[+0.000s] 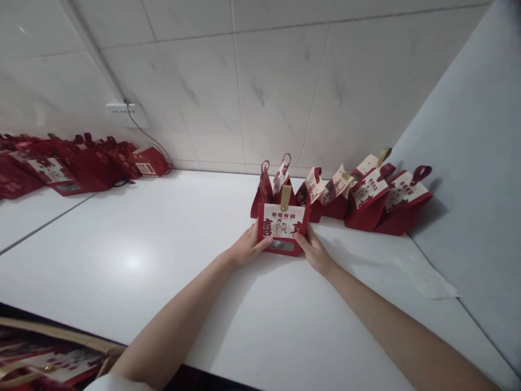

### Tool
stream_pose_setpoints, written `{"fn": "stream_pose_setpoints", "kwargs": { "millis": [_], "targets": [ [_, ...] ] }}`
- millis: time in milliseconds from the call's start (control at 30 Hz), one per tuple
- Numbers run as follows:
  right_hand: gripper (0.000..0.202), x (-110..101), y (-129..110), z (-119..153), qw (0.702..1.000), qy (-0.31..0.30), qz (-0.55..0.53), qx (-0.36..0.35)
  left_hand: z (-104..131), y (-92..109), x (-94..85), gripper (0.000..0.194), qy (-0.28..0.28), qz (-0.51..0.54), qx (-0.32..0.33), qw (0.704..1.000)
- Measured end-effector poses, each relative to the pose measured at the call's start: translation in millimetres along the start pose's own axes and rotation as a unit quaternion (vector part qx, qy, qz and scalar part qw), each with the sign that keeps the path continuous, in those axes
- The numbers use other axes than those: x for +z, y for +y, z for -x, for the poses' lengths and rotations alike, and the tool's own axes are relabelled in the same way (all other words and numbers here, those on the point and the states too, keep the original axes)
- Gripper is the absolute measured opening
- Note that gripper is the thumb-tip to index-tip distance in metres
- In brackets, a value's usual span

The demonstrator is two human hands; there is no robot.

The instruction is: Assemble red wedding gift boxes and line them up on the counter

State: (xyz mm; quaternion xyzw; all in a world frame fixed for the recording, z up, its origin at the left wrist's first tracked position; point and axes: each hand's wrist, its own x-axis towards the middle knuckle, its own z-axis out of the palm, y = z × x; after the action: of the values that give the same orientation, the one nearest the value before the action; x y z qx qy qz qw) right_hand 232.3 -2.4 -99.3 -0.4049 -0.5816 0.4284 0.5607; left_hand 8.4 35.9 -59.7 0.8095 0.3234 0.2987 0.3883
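A red gift box (284,217) with a white printed front flap, a gold strap on top and a small window low on its front is between my hands. My left hand (251,244) grips its left side, thumb across the front. On the right side my right hand (316,251) grips it the same way. The box is upright at the table, just in front of other red gift boxes. Two narrow ones with loop handles (265,187) stand right behind it. My fingers behind the box are hidden.
More red gift boxes (368,198) stand in a row along the wall to the right. A larger group of boxes (87,165) fills the far left, near a wall socket (127,114) with a cable. At lower left, a carton (61,331) holds similar boxes below the white table (163,228).
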Motion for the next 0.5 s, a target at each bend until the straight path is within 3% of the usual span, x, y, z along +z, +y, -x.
{"fn": "stream_pose_setpoints", "kwargs": {
  "millis": [67, 167, 267, 333, 433, 500],
  "targets": [
    [0.056, 4, -3, 2, 0.999, 0.04, 0.014, -0.013, 1, 5, 1.6, 0.058, 0.038, 0.007, -0.014, 0.999],
    [0.062, 14, -12, 6, 0.995, 0.084, -0.006, -0.051, 2, 13, 7.6, 0.057, 0.138, 0.069, -0.027, 0.988],
    [0.073, 22, -22, 11, 0.994, 0.073, -0.02, -0.079, 2, 23, 15.9, 0.052, 0.225, 0.143, -0.016, 0.964],
    [0.07, 24, -26, 14, 0.995, 0.045, 0.021, -0.083, 1, 27, 20.6, 0.049, 0.273, 0.183, -0.019, 0.944],
    [0.053, 25, -27, 13, 0.994, 0.017, 0.08, -0.07, 0, 27, 24.2, 0.049, 0.309, 0.203, -0.032, 0.929],
    [0.044, 23, -23, 11, 0.994, 0.031, 0.083, -0.064, 0, 25, 24.7, 0.048, 0.299, 0.194, -0.036, 0.934]
  ]
}}
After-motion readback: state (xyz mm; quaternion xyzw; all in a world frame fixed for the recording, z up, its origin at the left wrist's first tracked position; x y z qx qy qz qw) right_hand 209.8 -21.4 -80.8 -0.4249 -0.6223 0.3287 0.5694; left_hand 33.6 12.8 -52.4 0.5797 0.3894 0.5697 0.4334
